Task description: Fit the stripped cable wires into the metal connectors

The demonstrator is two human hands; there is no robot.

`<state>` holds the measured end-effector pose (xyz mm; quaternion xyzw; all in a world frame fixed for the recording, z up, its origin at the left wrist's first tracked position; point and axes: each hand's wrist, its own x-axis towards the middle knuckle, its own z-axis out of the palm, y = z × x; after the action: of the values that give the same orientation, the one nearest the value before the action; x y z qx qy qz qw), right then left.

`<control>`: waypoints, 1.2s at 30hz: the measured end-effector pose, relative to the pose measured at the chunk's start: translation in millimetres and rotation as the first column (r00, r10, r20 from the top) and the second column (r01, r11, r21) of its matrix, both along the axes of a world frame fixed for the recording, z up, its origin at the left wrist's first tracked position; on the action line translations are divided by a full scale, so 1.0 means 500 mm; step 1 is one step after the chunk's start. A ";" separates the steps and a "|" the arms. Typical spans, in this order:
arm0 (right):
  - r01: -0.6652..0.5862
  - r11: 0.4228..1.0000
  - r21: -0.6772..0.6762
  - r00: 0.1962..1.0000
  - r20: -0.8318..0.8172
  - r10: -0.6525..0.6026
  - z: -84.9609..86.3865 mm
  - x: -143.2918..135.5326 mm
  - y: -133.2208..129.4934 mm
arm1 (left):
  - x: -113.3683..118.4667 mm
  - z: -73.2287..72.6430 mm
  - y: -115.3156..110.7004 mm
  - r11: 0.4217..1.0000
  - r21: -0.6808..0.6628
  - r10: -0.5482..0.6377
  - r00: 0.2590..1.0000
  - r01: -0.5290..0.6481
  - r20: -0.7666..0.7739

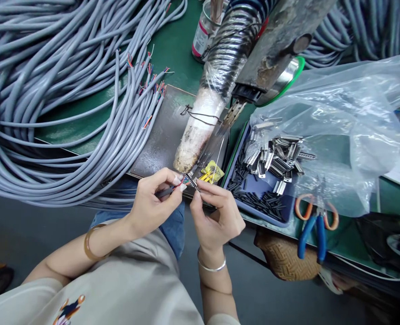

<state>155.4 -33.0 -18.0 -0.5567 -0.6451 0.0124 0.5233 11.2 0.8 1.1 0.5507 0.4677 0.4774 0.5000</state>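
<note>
My left hand [155, 196] is closed in a pinch on the end of a grey cable, whose thin coloured wires [185, 179] fan out past the fingertips. Between thumb and finger my right hand [218, 210] grips a small metal multi-pin connector [192, 181]. The wires meet the connector's pin row; which ones are joined to it I cannot tell. Just above both hands a soldering iron [234, 113] points down, its tip close to the connector. Beside it, the whitish, stained mouth of a hose [195, 135] hangs over the fingers.
Many grey cables [67, 81] with stripped ends cover the left side. A blue tray [284, 219] holds black sleeves and loose connectors, partly under a plastic bag [342, 131]. Blue-handled pliers [311, 237] and orange-handled scissors [332, 216] lie at the edge. A yellow sponge [216, 169] sits nearby.
</note>
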 end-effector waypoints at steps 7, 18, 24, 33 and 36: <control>0.000 1.000 0.000 1.000 0.026 0.000 0.007 0.000 0.004 | -0.006 -0.001 0.004 0.997 0.073 -0.026 1.000 0.026 -0.001; 0.022 1.000 0.014 0.996 0.086 -0.024 0.012 -0.004 0.013 | -0.008 -0.004 0.011 0.985 0.171 -0.019 0.998 0.030 -0.067; 0.001 0.996 0.088 0.976 0.215 -0.020 0.002 0.002 0.001 | -0.007 -0.001 0.009 0.997 0.051 -0.059 0.995 0.063 -0.081; -0.187 0.978 0.088 0.982 0.054 0.183 -0.028 0.036 -0.017 | -0.030 0.034 0.024 0.860 -0.381 -0.238 0.927 0.340 0.291; -0.225 0.973 0.042 0.974 0.036 0.224 -0.032 0.032 -0.018 | -0.046 0.040 0.028 0.750 -0.453 -0.328 0.866 0.482 0.378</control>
<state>171.2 -42.1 -33.9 -0.4682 -0.7121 0.0478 0.5209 -11.9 14.5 21.3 0.4071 0.3753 0.2788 0.7847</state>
